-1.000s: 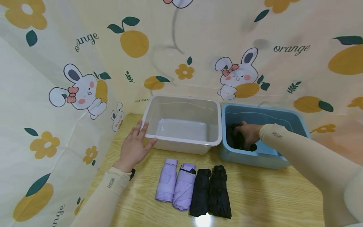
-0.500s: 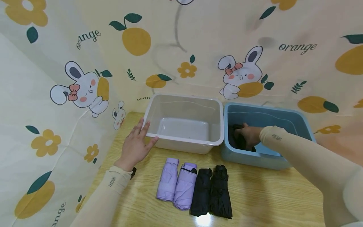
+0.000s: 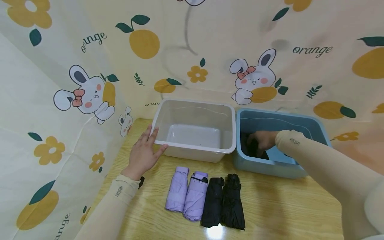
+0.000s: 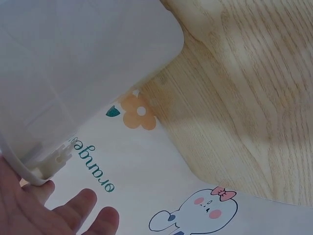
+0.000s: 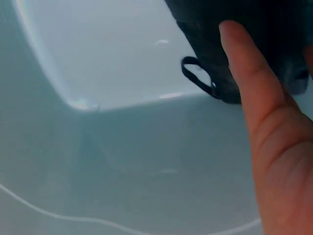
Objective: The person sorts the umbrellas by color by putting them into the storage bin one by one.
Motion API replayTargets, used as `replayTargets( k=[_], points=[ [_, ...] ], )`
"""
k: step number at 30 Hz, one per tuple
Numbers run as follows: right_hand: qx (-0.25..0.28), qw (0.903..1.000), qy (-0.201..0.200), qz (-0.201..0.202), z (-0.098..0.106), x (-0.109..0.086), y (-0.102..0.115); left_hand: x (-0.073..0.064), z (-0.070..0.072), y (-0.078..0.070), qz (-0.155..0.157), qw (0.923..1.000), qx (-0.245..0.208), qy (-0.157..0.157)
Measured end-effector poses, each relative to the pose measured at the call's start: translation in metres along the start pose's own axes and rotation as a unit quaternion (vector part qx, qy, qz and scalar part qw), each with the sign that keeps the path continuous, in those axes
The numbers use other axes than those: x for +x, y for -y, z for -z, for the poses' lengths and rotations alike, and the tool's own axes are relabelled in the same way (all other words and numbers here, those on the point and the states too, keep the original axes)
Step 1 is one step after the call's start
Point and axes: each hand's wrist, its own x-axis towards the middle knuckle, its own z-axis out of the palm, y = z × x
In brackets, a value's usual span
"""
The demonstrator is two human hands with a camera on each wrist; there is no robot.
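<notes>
My left hand (image 3: pixel 142 156) rests on the left front corner of the white bin (image 3: pixel 195 149), fingers straight and spread. In the left wrist view its fingertips touch the bin's rim (image 4: pixel 29 178). Deep in the left part of the blue bin (image 3: pixel 270 166), my right hand (image 3: pixel 264 140) grips a black folded umbrella (image 3: pixel 253 148). The right wrist view shows my thumb lying along the dark umbrella (image 5: pixel 205 49), which has a small strap loop (image 5: pixel 195 73). My other fingers are mostly hidden there. Whether more than one umbrella lies under the hand, I cannot tell.
Two purple folded umbrellas (image 3: pixel 177 190) and two black folded umbrellas (image 3: pixel 232 203) lie side by side on the wooden table (image 3: pixel 270 206), in front of the bins. A patterned cloth (image 3: pixel 210 40) covers the wall behind and to the left.
My right hand has shifted slightly within the blue bin, still on the black umbrella. The left hand has stayed on the white bin's rim. The view itself has shifted a little.
</notes>
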Motion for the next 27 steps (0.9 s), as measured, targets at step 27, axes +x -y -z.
replayTargets(
  k=[27],
  points=[
    [0.093, 0.9641, -0.239, 0.067, -0.017, -0.177, 0.103, -0.003, 0.008, -0.009, 0.004, 0.9985, -0.039, 0.039]
  ],
)
